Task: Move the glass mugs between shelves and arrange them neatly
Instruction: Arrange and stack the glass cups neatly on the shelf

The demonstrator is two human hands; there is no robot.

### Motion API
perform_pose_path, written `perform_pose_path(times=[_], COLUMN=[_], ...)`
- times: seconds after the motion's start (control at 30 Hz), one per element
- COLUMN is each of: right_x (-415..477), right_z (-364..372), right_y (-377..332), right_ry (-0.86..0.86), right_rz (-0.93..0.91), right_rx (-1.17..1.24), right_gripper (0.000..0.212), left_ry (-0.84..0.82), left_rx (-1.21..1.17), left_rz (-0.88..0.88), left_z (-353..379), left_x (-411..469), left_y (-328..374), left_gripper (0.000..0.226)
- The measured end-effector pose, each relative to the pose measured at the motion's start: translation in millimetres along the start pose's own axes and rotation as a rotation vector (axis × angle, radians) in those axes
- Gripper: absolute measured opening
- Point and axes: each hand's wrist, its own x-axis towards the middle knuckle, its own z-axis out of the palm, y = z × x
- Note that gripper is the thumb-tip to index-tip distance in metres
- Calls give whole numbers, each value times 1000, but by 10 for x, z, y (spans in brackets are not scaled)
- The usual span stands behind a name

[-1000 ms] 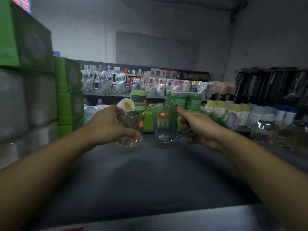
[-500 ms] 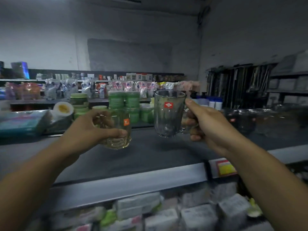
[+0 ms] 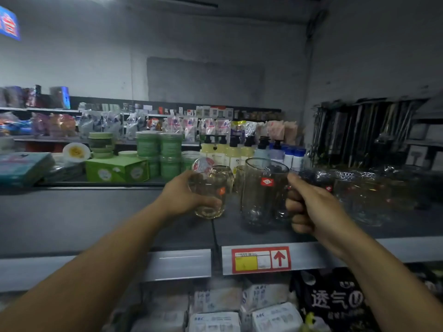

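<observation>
My left hand point(image 3: 182, 197) grips a short rounded glass mug point(image 3: 211, 195) with an orange sticker, held just above the dark shelf top point(image 3: 96, 219). My right hand point(image 3: 309, 207) curls round the handle of a taller straight glass mug point(image 3: 261, 192) with a red sticker, its base at or just above the shelf. Behind and to the right stand several more clear glass mugs point(image 3: 359, 195), some wrapped in plastic.
Green tubs point(image 3: 159, 152) and a green box point(image 3: 117, 170) stand at the back left of the shelf, pump bottles point(image 3: 230, 152) behind the mugs. A red price label point(image 3: 261, 259) marks the shelf's front rail. Packaged goods point(image 3: 239, 307) fill the shelf below.
The view has swung right along the shelf and closer. Both hands carried their mugs rightward, toward the group of glass mugs; the tall mug has come lower to the shelf.
</observation>
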Motion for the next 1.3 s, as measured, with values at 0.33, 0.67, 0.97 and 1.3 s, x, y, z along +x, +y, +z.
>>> perform_pose_path(times=[0.33,0.67,0.97,1.3], right_x=[369,447,443,438], right_z=[-139,-279,-259,-255], right_y=[205,405,414,418], right_ry=[-119,-194,-192,-190], right_rz=[80,63,44,41], right_rx=[-94,10,9,3], right_gripper=[43,45,44,44], left_ry=[-48,-46,-32,-40], left_rx=[-24,239,356,374], left_rz=[-26,29,83,96], left_z=[233,317,359,378], left_x=[186,172,169,227], left_y=[9,-103,-123,-176], left_gripper=[62,70,67,73])
